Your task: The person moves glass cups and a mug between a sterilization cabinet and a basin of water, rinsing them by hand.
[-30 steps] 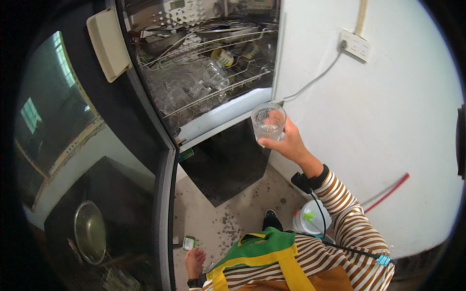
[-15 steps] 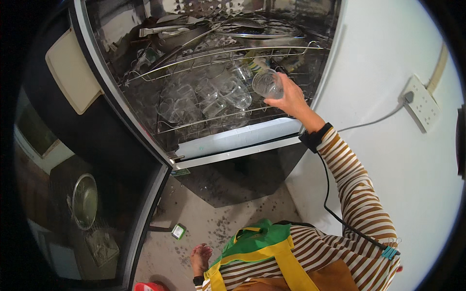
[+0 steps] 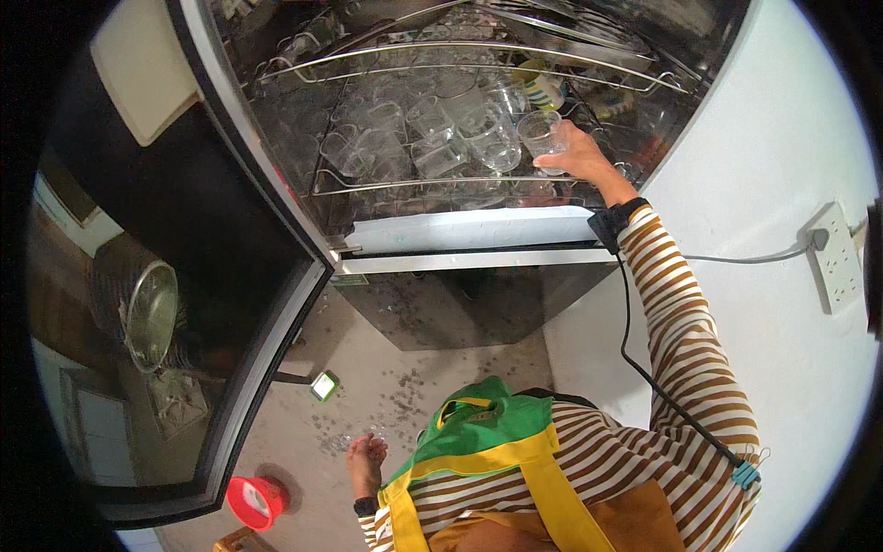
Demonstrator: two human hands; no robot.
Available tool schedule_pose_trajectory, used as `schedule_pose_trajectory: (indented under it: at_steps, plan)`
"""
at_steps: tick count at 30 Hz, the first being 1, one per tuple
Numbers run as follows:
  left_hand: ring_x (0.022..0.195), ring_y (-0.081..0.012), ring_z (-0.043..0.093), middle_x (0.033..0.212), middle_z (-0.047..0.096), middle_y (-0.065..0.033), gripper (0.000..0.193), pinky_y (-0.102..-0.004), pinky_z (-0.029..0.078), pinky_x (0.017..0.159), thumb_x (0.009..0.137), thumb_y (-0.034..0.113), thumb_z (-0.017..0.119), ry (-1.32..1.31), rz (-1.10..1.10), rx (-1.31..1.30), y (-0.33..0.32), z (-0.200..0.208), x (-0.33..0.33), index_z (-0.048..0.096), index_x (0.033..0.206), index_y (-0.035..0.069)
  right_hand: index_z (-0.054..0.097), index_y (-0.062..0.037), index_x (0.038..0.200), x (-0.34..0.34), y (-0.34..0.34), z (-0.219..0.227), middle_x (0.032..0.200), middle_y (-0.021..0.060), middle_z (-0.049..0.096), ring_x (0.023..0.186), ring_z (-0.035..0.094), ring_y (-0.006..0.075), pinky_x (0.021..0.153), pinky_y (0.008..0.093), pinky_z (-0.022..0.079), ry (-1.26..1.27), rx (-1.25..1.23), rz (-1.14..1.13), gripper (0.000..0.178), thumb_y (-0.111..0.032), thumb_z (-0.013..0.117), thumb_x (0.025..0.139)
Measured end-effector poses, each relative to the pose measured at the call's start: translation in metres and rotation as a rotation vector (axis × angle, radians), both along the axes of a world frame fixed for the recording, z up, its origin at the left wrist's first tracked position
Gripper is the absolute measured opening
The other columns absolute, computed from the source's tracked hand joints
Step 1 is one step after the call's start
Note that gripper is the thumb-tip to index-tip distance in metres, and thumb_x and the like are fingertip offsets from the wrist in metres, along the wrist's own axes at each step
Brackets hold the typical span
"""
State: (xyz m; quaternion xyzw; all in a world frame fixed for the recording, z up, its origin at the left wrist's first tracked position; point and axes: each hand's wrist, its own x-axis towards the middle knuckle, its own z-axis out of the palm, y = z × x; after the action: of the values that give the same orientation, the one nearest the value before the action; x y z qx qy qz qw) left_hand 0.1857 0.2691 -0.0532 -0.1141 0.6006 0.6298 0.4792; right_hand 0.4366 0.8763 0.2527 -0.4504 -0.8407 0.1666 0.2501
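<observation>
My right hand (image 3: 581, 153) reaches into the open cabinet, its thumb and fingers closed around a clear cup (image 3: 541, 134). The cup is tilted, just right of several clear glasses and mugs (image 3: 432, 138) crowded on the wire rack (image 3: 405, 186). A striped yellow-green mug (image 3: 544, 90) lies behind it. Low by my body, my left hand (image 3: 367, 453) has its fingers curled. A glinting see-through patch shows beside those fingers; I cannot tell what it is.
The dark cabinet door (image 3: 221, 276) hangs open on the left. An upper wire shelf (image 3: 478, 44) carries pans and utensils. A white wall with a power strip (image 3: 835, 258) is at right. A red bucket (image 3: 258, 502) stands on the floor, and a cable (image 3: 629, 340) runs along my right arm.
The cabinet and glasses appear higher in view, and the red bucket shows more fully. My right hand still grips the cup, now just beside the other glasses. My left hand is a little higher.
</observation>
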Motion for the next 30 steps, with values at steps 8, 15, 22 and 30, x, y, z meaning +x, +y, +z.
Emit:
schedule_pose_trajectory:
  at_steps: [8, 15, 22, 30]
  plan:
    - [0.070, -0.0213, 0.066, 0.082, 0.067, -0.0089, 0.015, -0.0305, 0.053, 0.063, 0.091, 0.020, 0.062, -0.058, 0.052, 0.054, -0.018, -0.012, -0.009, 0.062, 0.100, 0.008, 0.040, 0.0010, 0.139, 0.002, -0.008, 0.005, 0.132, 0.0207, 0.056, 0.124, 0.053, 0.0320, 0.104, 0.0369, 0.041, 0.018, -0.100, 0.085, 0.098, -0.037, 0.088, 0.063]
    - [0.071, -0.0219, 0.066, 0.082, 0.067, -0.0091, 0.012, -0.0295, 0.052, 0.062, 0.089, 0.019, 0.064, -0.064, 0.098, 0.019, -0.047, -0.018, -0.023, 0.061, 0.098, 0.011, 0.043, 0.0005, 0.137, -0.015, -0.072, 0.008, 0.130, 0.0213, 0.055, 0.118, 0.054, 0.0376, 0.100, 0.0425, 0.044, -0.067, 0.552, -0.055, 0.077, -0.024, 0.078, 0.073]
    - [0.068, -0.0179, 0.059, 0.077, 0.060, -0.0034, 0.017, -0.0285, 0.048, 0.062, 0.091, 0.024, 0.062, 0.112, 0.345, -0.023, -0.095, -0.018, -0.066, 0.060, 0.097, 0.009, 0.058, -0.0012, 0.120, -0.109, -0.239, -0.070, 0.128, 0.0169, 0.056, 0.118, 0.052, 0.0345, 0.101, 0.0471, 0.042, 0.071, 0.488, 0.429, 0.044, -0.014, 0.069, 0.080]
    - [0.077, -0.0210, 0.060, 0.088, 0.064, -0.0046, 0.042, -0.0348, 0.047, 0.069, 0.091, 0.044, 0.055, 0.363, 0.654, 0.281, -0.215, 0.027, -0.156, 0.061, 0.115, 0.009, 0.063, -0.0045, 0.112, -0.055, -0.263, -0.116, 0.120, 0.0136, 0.059, 0.108, 0.056, 0.0327, 0.098, 0.0463, 0.043, 0.044, 0.477, 0.198, 0.034, -0.012, 0.068, 0.079]
